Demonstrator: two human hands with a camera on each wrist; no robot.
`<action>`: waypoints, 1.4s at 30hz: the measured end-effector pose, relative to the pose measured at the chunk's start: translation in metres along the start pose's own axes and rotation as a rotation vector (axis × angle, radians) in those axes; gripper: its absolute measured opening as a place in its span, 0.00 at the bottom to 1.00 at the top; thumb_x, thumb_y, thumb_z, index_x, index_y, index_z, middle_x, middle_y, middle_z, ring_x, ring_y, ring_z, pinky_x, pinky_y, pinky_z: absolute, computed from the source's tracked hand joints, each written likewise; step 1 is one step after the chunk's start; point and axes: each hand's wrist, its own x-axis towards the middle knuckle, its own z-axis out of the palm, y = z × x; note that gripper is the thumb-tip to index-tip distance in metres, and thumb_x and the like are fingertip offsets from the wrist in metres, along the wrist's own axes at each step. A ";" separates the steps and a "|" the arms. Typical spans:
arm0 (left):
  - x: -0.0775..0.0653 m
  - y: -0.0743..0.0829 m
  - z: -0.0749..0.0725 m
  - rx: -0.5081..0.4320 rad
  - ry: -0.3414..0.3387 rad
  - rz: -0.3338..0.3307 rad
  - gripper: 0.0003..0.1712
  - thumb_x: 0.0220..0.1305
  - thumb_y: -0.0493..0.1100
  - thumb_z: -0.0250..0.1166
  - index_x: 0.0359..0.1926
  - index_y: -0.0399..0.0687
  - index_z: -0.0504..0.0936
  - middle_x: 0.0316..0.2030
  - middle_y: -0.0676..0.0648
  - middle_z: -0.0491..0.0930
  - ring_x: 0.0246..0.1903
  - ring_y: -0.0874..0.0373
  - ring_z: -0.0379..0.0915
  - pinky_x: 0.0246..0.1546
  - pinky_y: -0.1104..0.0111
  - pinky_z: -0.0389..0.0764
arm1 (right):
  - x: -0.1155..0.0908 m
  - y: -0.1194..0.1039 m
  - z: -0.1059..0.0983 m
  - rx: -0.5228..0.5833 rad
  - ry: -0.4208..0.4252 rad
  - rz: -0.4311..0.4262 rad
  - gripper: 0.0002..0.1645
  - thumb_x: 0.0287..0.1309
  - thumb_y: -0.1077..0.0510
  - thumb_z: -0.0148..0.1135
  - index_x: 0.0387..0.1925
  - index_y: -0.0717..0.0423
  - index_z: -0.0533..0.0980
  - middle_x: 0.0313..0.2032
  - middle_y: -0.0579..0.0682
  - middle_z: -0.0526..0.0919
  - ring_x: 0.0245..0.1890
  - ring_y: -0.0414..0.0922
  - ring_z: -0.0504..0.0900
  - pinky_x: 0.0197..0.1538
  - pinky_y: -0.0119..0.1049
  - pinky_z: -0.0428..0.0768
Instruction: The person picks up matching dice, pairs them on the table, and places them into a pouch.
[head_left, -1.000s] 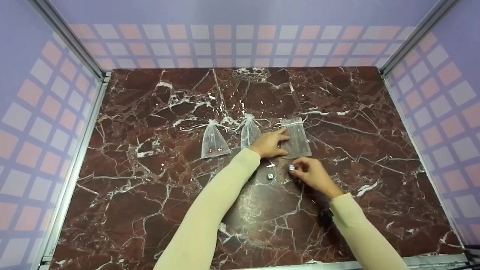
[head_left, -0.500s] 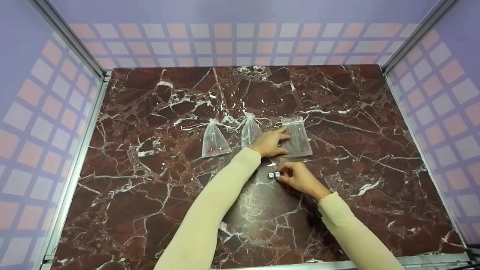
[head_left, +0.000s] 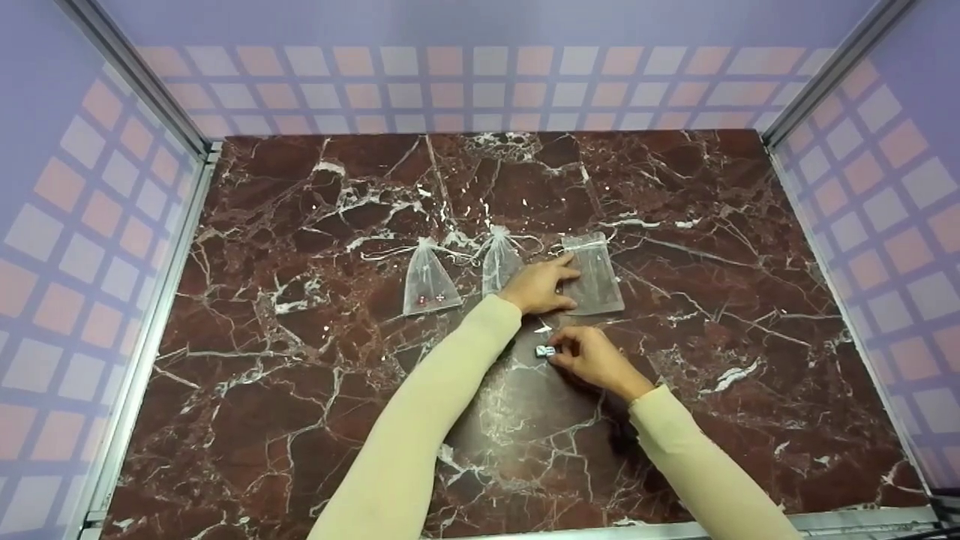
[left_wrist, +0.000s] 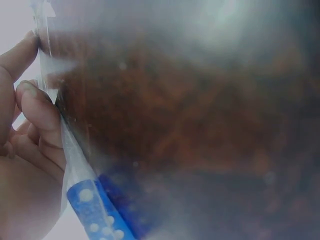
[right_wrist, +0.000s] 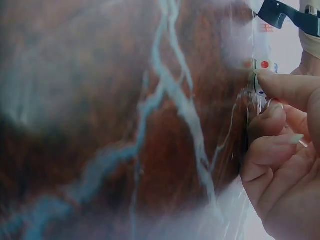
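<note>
My right hand [head_left: 600, 364] pinches a small white die [head_left: 550, 351] between thumb and fingertips, right up against a second white die [head_left: 540, 351] on the marble-patterned table. In the right wrist view a fingertip lies on a white die [right_wrist: 264, 65] with a red pip. Spread fingers of my left hand [head_left: 536, 291] rest at the left edge of a flat sheer drawstring bag [head_left: 594, 277]. Its forearm and wrist cover the lower part of a tied sheer bag [head_left: 499, 261]. A blue die [left_wrist: 95, 207] with white pips shows through mesh in the left wrist view.
Another tied sheer bag [head_left: 426, 271] stands to the left, with red dice [head_left: 422, 300] inside. Thin drawstrings [head_left: 386, 256] trail from the tied bags across the table. Tiled-pattern walls [head_left: 487, 82] enclose the back and both sides.
My right hand has moved left and slightly toward me with its die, bringing it beside the other white die. The left hand has stayed at the flat bag.
</note>
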 end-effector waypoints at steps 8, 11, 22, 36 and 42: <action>0.000 -0.001 0.001 0.020 0.003 0.000 0.36 0.59 0.56 0.71 0.67 0.54 0.74 0.74 0.50 0.56 0.67 0.50 0.63 0.66 0.63 0.65 | 0.009 0.002 -0.028 0.060 0.010 0.103 0.19 0.54 0.68 0.70 0.48 0.68 0.79 0.31 0.55 0.83 0.24 0.41 0.76 0.26 0.30 0.77; 0.000 -0.001 0.002 0.026 0.013 0.009 0.36 0.60 0.56 0.71 0.68 0.54 0.74 0.74 0.49 0.56 0.68 0.50 0.63 0.66 0.63 0.65 | 0.016 0.010 -0.043 0.020 0.198 0.209 0.16 0.57 0.69 0.65 0.48 0.69 0.79 0.35 0.59 0.83 0.26 0.44 0.77 0.27 0.29 0.76; -0.008 -0.002 0.001 0.044 -0.001 0.039 0.38 0.58 0.57 0.72 0.69 0.55 0.73 0.75 0.50 0.55 0.67 0.50 0.64 0.65 0.63 0.67 | 0.038 0.042 -0.077 0.219 0.422 0.591 0.20 0.65 0.61 0.57 0.53 0.72 0.75 0.24 0.49 0.76 0.17 0.37 0.71 0.18 0.26 0.68; -0.017 0.003 -0.001 -0.049 0.070 0.070 0.35 0.59 0.53 0.72 0.66 0.52 0.75 0.75 0.50 0.56 0.66 0.49 0.65 0.62 0.62 0.70 | 0.037 0.037 -0.077 0.492 0.453 0.539 0.12 0.66 0.62 0.58 0.45 0.70 0.74 0.21 0.46 0.75 0.14 0.36 0.71 0.16 0.25 0.70; -0.031 0.005 -0.015 -0.263 0.418 0.012 0.17 0.62 0.46 0.70 0.50 0.46 0.83 0.50 0.49 0.79 0.46 0.58 0.77 0.47 0.72 0.77 | 0.020 0.023 -0.074 0.531 0.519 0.297 0.14 0.65 0.65 0.62 0.45 0.75 0.74 0.21 0.51 0.79 0.12 0.38 0.73 0.12 0.27 0.68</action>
